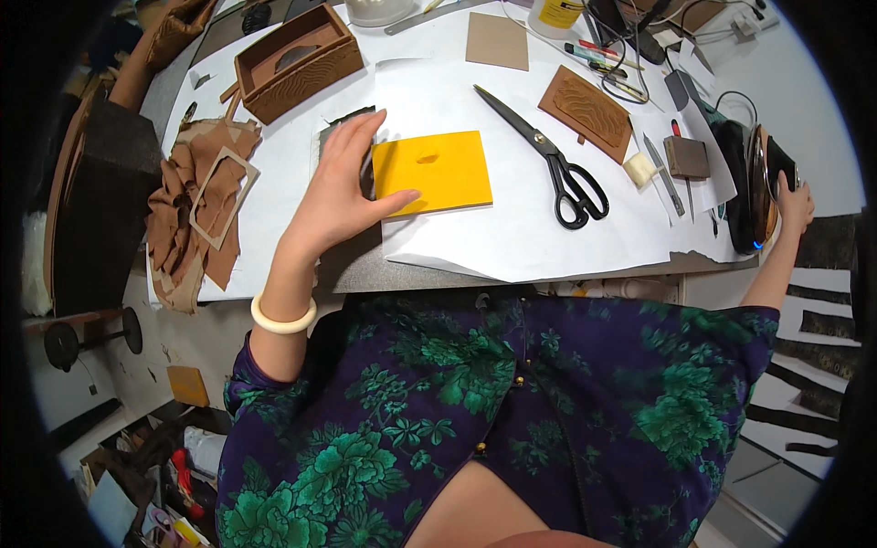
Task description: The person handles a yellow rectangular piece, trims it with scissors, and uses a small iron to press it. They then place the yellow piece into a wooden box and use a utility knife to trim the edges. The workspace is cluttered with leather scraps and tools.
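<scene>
My left hand (340,187) is open at the left side of a flat yellow rectangular panel (457,173). Its thumb lies over the panel's lower left part, while the fingers extend past the upper left corner. A small brownish mark shows on the panel's upper face. Far to the right, my right hand (795,203) closes around the handle of a dark shiny appliance (760,187) with a blue light low on it; its exact kind is unclear. Black-handled scissors (553,155) lie right of the panel, blades pointing up and left.
Brown leather scraps (174,219) with a pale frame (203,215) lie at left. Behind them stands an open brown box (297,78). A carved brown panel (586,111), a grey-brown block (686,157), and a knife (664,178) lie at right. White paper (448,242) covers the table.
</scene>
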`<state>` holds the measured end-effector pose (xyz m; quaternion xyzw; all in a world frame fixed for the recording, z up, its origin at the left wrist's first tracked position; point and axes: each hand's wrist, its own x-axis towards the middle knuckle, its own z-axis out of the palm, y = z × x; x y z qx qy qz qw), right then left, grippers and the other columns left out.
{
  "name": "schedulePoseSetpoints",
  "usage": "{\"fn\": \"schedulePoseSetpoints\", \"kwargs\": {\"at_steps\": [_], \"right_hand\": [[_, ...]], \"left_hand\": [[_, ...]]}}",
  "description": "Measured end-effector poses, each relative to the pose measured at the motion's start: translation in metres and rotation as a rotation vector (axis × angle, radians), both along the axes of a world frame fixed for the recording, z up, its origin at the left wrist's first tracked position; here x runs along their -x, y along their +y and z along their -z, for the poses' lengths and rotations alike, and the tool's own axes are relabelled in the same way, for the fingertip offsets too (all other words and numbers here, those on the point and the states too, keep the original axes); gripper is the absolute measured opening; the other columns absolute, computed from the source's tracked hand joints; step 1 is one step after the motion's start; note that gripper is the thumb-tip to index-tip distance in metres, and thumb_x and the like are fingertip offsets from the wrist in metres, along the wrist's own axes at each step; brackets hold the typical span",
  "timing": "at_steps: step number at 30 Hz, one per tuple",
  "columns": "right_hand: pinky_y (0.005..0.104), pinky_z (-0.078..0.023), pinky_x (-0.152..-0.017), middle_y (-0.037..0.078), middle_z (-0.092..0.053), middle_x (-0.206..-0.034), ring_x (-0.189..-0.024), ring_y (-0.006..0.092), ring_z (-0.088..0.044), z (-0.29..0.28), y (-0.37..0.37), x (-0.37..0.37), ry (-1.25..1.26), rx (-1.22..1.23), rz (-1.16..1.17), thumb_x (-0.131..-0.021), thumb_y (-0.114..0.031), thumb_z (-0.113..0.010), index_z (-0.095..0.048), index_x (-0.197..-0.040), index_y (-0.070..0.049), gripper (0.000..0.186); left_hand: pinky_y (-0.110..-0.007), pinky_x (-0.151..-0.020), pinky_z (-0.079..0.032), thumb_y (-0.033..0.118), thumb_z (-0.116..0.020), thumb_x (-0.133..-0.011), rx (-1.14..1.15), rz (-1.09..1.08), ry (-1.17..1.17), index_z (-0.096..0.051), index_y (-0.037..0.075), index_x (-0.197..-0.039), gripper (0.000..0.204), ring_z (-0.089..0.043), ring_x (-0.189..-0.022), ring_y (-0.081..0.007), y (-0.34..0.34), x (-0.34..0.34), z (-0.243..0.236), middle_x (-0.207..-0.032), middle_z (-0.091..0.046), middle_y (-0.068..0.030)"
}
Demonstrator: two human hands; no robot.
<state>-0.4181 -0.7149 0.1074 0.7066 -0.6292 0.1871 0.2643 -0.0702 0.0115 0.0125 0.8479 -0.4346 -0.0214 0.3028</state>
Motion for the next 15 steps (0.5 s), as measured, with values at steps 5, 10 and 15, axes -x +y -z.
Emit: {"fn": "schedulePoseSetpoints", "kwargs": {"at_steps": [5, 10, 15], "right_hand": [[0.0516, -0.045, -0.109, 0.029, -0.060, -0.138, -0.130, 0.0448, -0.057, 0.033, -0.112, 0.021, -0.037, -0.194, -0.268, -0.092, -0.071, -0.058, -0.047, -0.150, -0.003, 0.089], [0.0493, -0.047, -0.104, 0.028, -0.067, -0.127, -0.123, 0.0448, -0.062, -0.010, -0.151, 0.092, -0.118, -0.180, -0.279, -0.089, -0.068, -0.066, -0.066, -0.129, 0.001, 0.080], [0.0493, -0.051, -0.094, 0.025, -0.073, -0.111, -0.108, 0.0430, -0.068, 0.003, -0.074, 0.015, -0.301, 0.080, -0.339, -0.087, -0.064, -0.070, -0.068, -0.112, 0.002, 0.071]], "left_hand": [[-0.048, -0.120, -0.037, 0.040, -0.091, -0.072, -0.035, 0.033, 0.069, -0.044, 0.002, -0.152, 0.100, -0.042, -0.144, -0.0380, 0.021, 0.014, 0.003, -0.152, -0.046, -0.0210], [-0.050, -0.126, -0.029, 0.040, -0.091, -0.072, 0.033, 0.112, 0.246, -0.044, 0.005, -0.154, 0.100, -0.035, -0.150, -0.0398, 0.017, 0.003, 0.028, -0.156, -0.042, -0.0202], [-0.055, -0.127, -0.020, 0.043, -0.086, -0.078, -0.120, 0.060, -0.053, -0.047, 0.001, -0.150, 0.092, -0.027, -0.153, -0.0421, 0.014, 0.019, 0.016, -0.158, -0.040, -0.0217]]}}
